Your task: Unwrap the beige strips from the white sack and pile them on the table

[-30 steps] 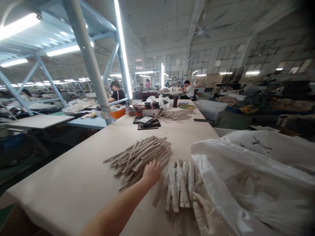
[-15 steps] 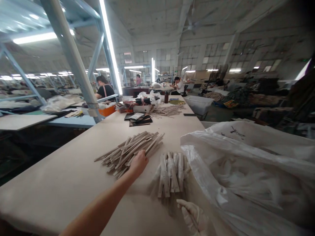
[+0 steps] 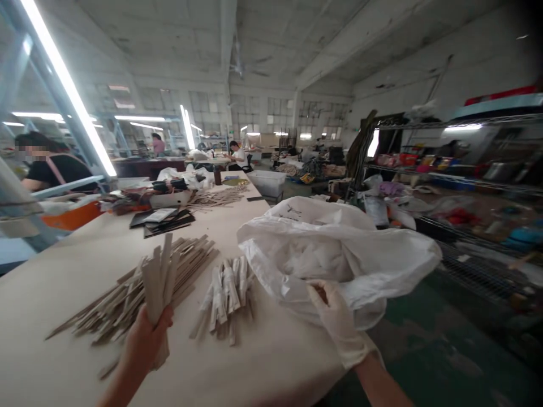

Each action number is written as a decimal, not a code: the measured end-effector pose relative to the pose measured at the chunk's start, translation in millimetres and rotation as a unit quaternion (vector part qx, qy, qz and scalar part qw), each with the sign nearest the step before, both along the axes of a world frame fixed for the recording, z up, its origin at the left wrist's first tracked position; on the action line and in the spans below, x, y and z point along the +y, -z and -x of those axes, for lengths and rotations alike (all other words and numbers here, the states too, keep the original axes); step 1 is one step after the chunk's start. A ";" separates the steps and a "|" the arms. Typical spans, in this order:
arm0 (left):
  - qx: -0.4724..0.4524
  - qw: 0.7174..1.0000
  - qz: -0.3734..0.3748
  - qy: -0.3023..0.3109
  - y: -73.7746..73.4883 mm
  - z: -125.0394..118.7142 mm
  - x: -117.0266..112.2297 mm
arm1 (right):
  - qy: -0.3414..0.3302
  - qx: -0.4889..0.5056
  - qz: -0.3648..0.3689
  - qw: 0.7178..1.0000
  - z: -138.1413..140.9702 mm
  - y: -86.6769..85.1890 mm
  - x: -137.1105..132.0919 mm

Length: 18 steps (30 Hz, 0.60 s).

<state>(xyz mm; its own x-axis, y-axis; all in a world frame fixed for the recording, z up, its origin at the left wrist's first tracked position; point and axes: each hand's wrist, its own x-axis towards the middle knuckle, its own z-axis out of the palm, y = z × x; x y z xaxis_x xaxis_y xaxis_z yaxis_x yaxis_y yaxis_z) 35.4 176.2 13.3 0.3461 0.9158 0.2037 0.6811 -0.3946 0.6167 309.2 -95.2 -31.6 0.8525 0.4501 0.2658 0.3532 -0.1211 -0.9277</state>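
Note:
A small bundle of flat beige strips (image 3: pixel 159 277) stands upright in my left hand (image 3: pixel 146 336), its bare fingers closed round the lower part. Beside and behind it a loose pile of similar strips (image 3: pixel 123 294) lies on the table. My right hand (image 3: pixel 333 311), in a pale glove, is at the near rim of a large white plastic bag (image 3: pixel 258 249). Its fingers are curled toward the thumb; whether they pinch the bag or something small cannot be made out. Between the hands lie several strip bundles wrapped in clear film (image 3: pixel 229 288).
The pale table (image 3: pixel 203 373) ends at the right, with green floor beyond. Black flat pieces (image 3: pixel 167 220), loose strips and a dark bottle (image 3: pixel 218 178) are farther back. A wire shelf (image 3: pixel 466 181) stands right. A person in black (image 3: pixel 63 169) sits at the left.
The view has swung right. My left hand has lifted a bundle of strips from the pile. My right hand has moved from near the wrapped bundles to the bag's rim.

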 end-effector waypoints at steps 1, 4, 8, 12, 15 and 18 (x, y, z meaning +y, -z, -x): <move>-0.017 0.999 0.026 0.024 -8.6 -3.1 -8.1 | 0.039 -0.047 0.012 0.998 -13.1 -1.1 -6.7; -0.045 0.991 0.110 0.052 -30.2 -13.6 -43.5 | 0.108 -0.180 0.082 0.974 -45.8 -4.0 -19.0; -0.093 0.970 0.215 0.058 -40.5 -24.0 -97.4 | 0.087 -0.255 0.206 0.941 -68.5 -5.2 -16.6; -0.100 0.950 0.285 0.084 -37.9 -30.0 -130.6 | 0.050 -0.260 0.355 0.896 -74.1 -12.0 -7.2; -0.109 0.935 0.323 0.103 -28.2 -37.3 -142.1 | 0.039 -0.269 0.388 0.881 -66.3 -18.1 -10.0; -0.114 0.914 0.368 0.124 -16.0 -56.2 -155.8 | 0.071 -0.276 0.335 0.898 -45.4 -18.1 -21.0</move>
